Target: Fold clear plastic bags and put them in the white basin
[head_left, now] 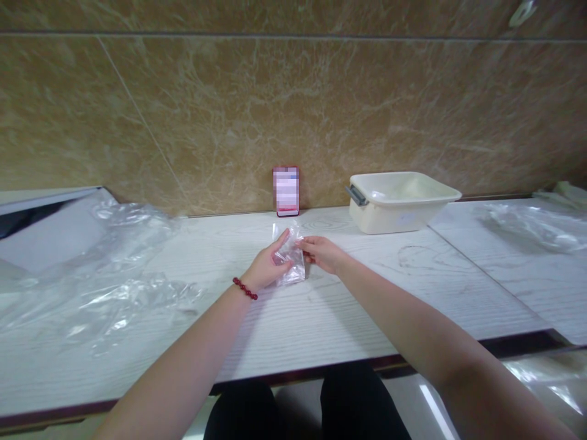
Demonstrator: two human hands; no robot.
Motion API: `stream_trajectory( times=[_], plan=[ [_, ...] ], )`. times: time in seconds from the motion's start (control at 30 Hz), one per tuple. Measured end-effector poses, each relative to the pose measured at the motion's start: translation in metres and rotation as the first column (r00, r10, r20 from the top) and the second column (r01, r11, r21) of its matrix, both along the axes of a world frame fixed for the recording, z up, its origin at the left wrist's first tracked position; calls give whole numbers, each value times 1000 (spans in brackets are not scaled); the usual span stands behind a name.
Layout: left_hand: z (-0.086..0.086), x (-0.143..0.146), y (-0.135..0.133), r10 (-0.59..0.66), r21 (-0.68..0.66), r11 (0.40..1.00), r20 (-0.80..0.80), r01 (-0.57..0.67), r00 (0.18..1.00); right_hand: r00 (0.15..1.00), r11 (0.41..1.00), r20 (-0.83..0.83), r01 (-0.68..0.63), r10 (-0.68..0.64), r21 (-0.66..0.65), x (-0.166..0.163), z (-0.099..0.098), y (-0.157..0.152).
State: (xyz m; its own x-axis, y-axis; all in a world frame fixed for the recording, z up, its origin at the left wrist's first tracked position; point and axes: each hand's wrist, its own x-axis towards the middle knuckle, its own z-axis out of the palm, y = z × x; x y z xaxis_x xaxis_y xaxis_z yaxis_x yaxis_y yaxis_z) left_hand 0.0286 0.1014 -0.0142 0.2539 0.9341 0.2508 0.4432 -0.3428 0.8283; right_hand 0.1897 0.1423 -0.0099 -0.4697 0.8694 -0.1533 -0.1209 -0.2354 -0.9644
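A small clear plastic bag (297, 272) is held between my two hands, low over the white wood-grain table (284, 342). My left hand (269, 263) grips the bag from its left side, thumb and fingers closed on it; a string of dark red beads circles that wrist. With its fingertips pinched, my right hand (321, 252) holds the bag's right edge. I cannot make out whether anything is inside the bag. Just beyond my hands, a phone (287, 192) with a lit screen stands upright against the wall.
A cream plastic bin (394, 214) with a grey handle clip stands to the right by the wall. Crumpled clear plastic (123, 293) spreads across the left, beside a white box (55, 232). More clear plastic (541, 226) lies far right. The brown marbled wall (229, 110) bounds the table's back.
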Motion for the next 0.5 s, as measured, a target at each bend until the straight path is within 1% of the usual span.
stream_trajectory(
  times=[0.1, 0.2, 0.37, 0.5],
  plan=[
    [-1, -1, 1, -3, 37, 999, -6, 3, 1000, 998, 998, 40, 55, -54, -33, 1, 0, 1],
    [-3, -2, 4, -22, 61, 998, 17, 21, 1000, 995, 994, 42, 90, -88, -58, 2, 1, 1],
    [-7, -3, 7, -71, -2, 997, 93, 71, 993, 993, 988, 20, 115, -113, -99, 4, 5, 2],
    [-8, -3, 7, -120, -78, 986, 259, 144, 958, 989, 983, 26, 149, -147, -106, 4, 6, 2]
  ],
)
